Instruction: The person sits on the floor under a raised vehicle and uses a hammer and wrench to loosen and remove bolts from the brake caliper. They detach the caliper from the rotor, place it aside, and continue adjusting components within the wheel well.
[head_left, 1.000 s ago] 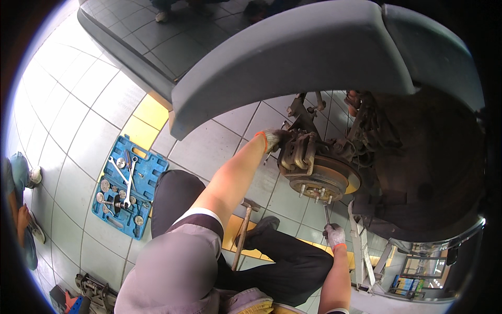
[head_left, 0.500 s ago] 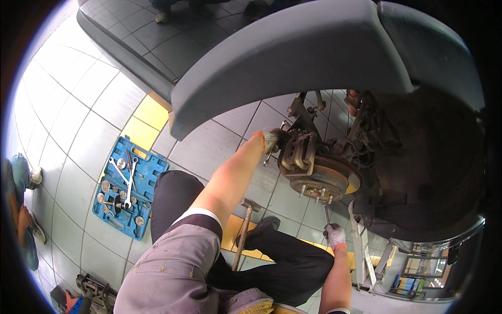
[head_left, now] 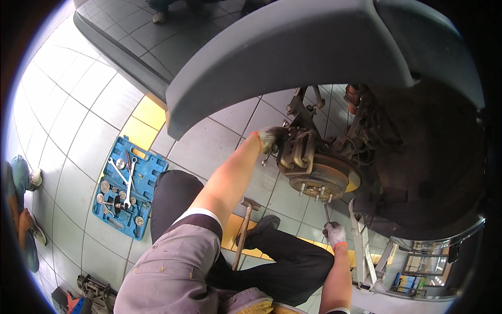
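My left hand [head_left: 269, 139], in a white glove with dark, soiled fingers, is closed at the left side of the rusty brake caliper [head_left: 297, 152]. Shiny metal ends show above and below it; what its fingers grip is mostly hidden. The caliper sits over the brake disc [head_left: 334, 170], whose hub [head_left: 316, 189] carries several bare wheel studs. Lower right, my gloved right hand [head_left: 334, 234] is closed round a slim metal rod [head_left: 327, 212]. The rod points upward, its upper end close below the studs.
A grey wheel arch [head_left: 282, 57] curves overhead. At left lies a blue tool case [head_left: 144, 175] with wrenches and round metal pieces. A hammer [head_left: 243, 230] stands by my legs. A metal stand [head_left: 361, 246] is right of my right hand. Another person [head_left: 23, 209] is at far left.
The rod in my right hand has risen slightly toward the studs. My left hand has shifted a little to the left, still at the caliper.
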`<state>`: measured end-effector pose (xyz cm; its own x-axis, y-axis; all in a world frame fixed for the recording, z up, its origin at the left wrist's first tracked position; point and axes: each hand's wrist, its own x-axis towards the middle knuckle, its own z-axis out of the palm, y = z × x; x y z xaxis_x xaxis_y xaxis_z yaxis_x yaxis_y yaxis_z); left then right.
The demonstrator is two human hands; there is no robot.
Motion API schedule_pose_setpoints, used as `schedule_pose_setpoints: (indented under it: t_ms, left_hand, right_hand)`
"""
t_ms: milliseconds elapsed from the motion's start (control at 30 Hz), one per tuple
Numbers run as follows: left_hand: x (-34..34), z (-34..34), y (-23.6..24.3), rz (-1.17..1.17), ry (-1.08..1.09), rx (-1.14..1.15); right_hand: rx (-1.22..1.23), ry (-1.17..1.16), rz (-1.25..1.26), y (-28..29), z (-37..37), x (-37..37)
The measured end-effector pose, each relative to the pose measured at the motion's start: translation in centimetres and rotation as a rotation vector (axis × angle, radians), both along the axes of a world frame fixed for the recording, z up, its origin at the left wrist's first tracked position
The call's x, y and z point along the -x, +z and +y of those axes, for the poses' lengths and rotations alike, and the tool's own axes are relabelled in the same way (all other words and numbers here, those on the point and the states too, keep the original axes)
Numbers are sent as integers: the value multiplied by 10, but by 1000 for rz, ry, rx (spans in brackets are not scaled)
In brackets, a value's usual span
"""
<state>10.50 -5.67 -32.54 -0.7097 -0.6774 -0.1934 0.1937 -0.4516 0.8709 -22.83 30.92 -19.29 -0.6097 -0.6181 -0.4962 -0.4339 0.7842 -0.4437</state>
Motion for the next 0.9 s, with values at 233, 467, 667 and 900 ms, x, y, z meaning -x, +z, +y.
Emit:
schedule_pose_setpoints:
  t_ms: [233, 467, 667, 900]
  left_hand:
    - [7, -2, -7, 65, 8, -208]
    - [2, 1, 0, -92, 33, -81]
    - [-4, 6, 8, 238, 48, -408]
    - [0, 8, 4, 233, 104, -391]
  right_hand:
    - [-3, 4, 3, 0, -1, -1]
    - [10, 12, -14, -3, 0, 2]
    - [0, 28, -14, -2, 0, 2]
    - [-15, 20, -7, -1, 0, 0]
